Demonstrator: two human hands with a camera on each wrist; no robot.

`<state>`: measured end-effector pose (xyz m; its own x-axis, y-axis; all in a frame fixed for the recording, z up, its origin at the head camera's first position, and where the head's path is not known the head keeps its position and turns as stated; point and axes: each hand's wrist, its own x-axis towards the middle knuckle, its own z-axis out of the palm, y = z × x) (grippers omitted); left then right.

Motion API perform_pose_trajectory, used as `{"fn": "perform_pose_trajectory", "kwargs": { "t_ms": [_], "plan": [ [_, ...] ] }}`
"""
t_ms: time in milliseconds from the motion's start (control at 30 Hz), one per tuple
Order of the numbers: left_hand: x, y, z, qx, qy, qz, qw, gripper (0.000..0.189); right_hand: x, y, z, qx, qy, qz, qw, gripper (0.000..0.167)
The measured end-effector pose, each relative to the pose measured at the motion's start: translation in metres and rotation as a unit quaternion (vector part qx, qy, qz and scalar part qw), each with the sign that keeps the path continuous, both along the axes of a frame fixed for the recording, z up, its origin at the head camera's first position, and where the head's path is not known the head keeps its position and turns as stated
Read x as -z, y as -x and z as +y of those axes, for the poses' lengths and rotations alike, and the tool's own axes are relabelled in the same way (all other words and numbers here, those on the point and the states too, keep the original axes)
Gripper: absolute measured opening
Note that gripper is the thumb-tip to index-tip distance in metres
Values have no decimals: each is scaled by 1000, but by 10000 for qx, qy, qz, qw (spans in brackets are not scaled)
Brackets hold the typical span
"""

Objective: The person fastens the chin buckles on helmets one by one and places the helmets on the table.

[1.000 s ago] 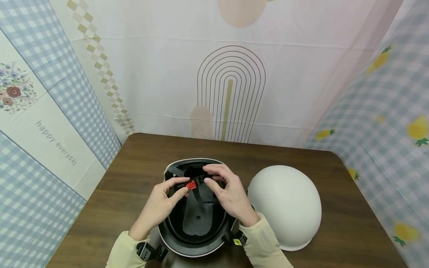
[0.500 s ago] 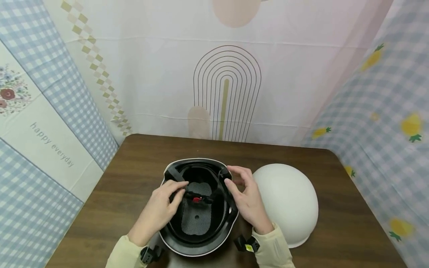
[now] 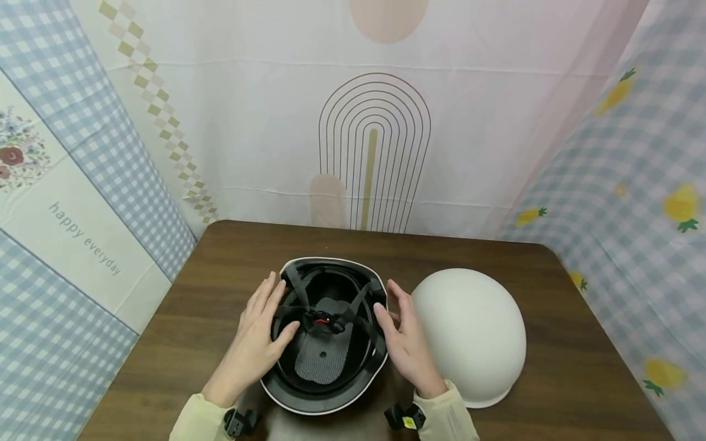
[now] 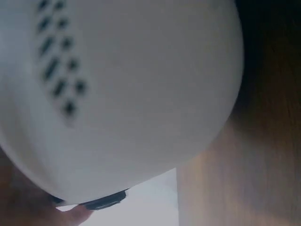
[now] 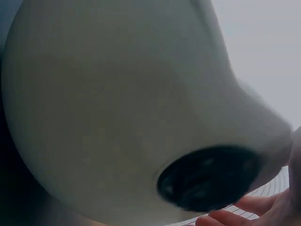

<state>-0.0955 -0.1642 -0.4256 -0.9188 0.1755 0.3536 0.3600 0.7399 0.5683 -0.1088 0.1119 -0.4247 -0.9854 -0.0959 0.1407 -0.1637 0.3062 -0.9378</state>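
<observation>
A white helmet point(image 3: 324, 407) lies upside down on the table, its black padded inside facing up. Across the opening runs a black chin strap point(image 3: 300, 288), fastened by a red buckle point(image 3: 322, 320). My left hand point(image 3: 255, 334) lies along the left rim with straight fingers, the thumb over the opening. At the right rim my right hand point(image 3: 407, 340) holds the edge, thumb on the inner side and fingers outside. The left wrist view shows the white shell point(image 4: 155, 94) with a black checker pattern. A round black disc point(image 5: 209, 179) on the shell is near my right fingers point(image 5: 256, 205).
Right beside my right hand a second white, smooth dome-shaped helmet point(image 3: 469, 337) stands on the brown wooden table point(image 3: 220, 257). A patterned white cloth point(image 3: 265, 135) hangs behind the table. Checked cloths point(image 3: 607, 202) hang at both sides.
Both hands have let go of the chin strap and buckle and moved out to the helmet's rims. The strap has dropped into the opening, and the helmet has turned slightly.
</observation>
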Motion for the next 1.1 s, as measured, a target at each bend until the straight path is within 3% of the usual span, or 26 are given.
{"fn": "perform_pose_trajectory", "kwargs": {
  "t_ms": [133,233,400,867,1100],
  "plan": [
    [1,0,0,-121,199,-550,9982,77,5,1,2,-118,271,-68,9995,54],
    [1,0,2,-171,433,-687,9966,75,6,3,3,-218,421,73,9988,47],
    [4,-1,4,-235,799,-751,9937,71,5,4,4,-422,512,226,9975,44],
    [10,-4,7,-289,1170,-1021,9874,75,10,6,2,-493,539,343,9967,43],
    [17,-6,9,-249,1123,-1170,9864,80,10,5,1,-518,548,277,9968,43]
  ]
}}
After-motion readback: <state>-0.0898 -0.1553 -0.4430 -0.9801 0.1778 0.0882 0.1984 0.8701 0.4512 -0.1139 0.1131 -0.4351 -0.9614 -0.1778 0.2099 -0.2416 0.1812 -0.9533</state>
